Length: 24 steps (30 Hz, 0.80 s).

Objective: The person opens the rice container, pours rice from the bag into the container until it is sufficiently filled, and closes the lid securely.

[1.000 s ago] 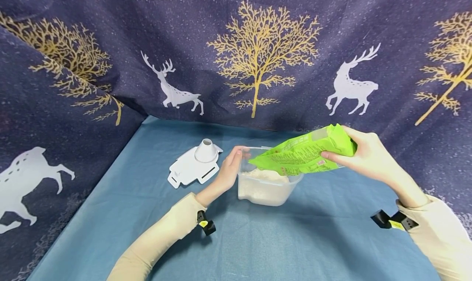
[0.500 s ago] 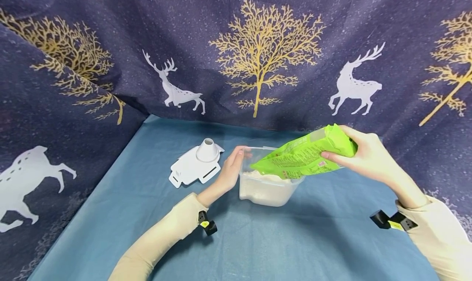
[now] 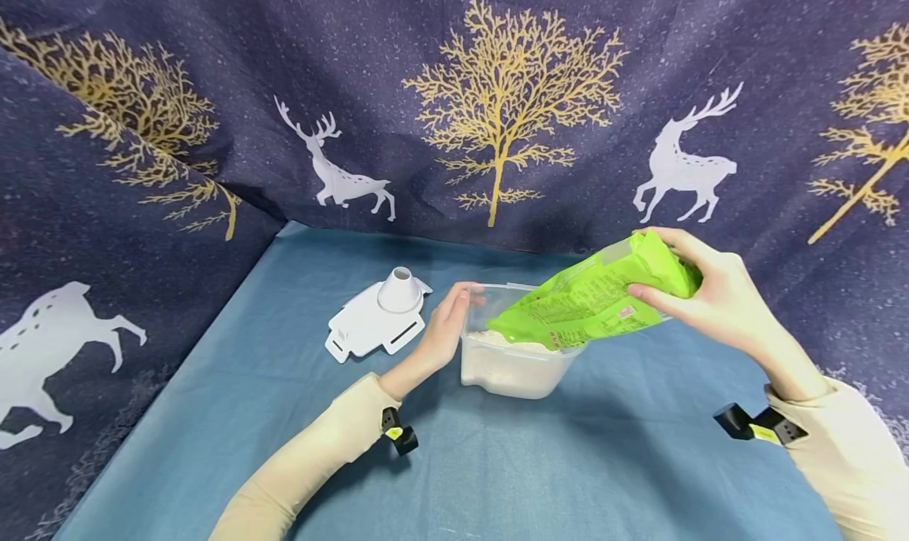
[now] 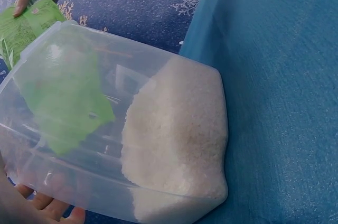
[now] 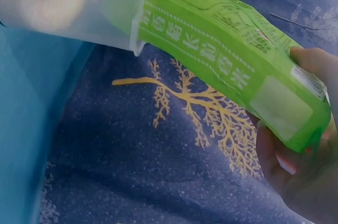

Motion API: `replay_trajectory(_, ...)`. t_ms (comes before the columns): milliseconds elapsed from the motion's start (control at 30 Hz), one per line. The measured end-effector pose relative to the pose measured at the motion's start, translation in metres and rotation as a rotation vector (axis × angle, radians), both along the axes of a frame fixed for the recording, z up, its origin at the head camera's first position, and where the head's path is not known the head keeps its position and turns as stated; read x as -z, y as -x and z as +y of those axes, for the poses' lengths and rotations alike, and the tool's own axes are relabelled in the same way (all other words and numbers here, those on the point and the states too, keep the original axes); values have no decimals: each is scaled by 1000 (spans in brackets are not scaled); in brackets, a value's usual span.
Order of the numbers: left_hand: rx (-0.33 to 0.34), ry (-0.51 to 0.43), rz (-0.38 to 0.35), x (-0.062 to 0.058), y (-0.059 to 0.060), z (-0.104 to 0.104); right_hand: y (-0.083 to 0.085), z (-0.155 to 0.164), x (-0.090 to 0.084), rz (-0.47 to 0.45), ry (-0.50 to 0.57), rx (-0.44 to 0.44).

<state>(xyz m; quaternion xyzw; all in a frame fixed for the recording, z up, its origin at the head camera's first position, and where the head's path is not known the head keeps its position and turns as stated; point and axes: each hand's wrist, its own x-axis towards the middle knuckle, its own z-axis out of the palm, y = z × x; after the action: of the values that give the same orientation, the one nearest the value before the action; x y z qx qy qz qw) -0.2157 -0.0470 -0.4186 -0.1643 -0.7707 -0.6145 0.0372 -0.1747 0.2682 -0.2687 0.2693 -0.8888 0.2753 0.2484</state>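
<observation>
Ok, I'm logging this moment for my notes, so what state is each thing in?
Green bag: tilted, mouth down inside the container.
Clear container: upright, lid off, partly filled with white grains.
White lid: flat on the cloth.
Left hand: touching the container's side.
Right hand: gripping the bag's raised end.

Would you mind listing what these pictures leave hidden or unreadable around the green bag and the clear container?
- Green bag mouth: head view, sunk behind the clear container wall; whether grain is flowing cannot be told.
- Bag print: right wrist view, blurred and unreadable.
- Left hand: left wrist view, only fingertips show at the bottom edge, behind the container.
- Right hand: right wrist view, cut off by the frame's right edge.
- White lid underside: head view, faces the cloth.
</observation>
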Motion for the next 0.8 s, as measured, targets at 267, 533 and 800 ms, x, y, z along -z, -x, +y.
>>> replay_trajectory(267,3,5,8,0,-1,-1,-5,4,-9,-64,-8,-29)
replay_trajectory(533,-1,-1,0,1,-2,2,-7,9,-4,-61,-53,-59)
replay_trajectory(800,-4,-7,16,0,-2,1,-11,16,-12,-41,-157,-95)
